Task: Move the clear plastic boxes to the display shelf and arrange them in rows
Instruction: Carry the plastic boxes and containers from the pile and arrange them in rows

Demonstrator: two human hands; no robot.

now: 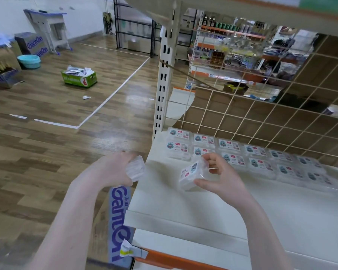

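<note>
The right hand (221, 177) pinches a clear plastic box (192, 175), thumb below and curled fingers on top; the box is tilted above the white display shelf (183, 203). The left hand (113, 168) has its fingers closed around a second clear box (136, 168), held just outside the left edge of the shelf. Beyond the right fingers, two rows of boxes (254, 156) lie flat at the back, in front of the wire grid (261, 117). Below the left hand stands a cardboard carton (118, 221).
</note>
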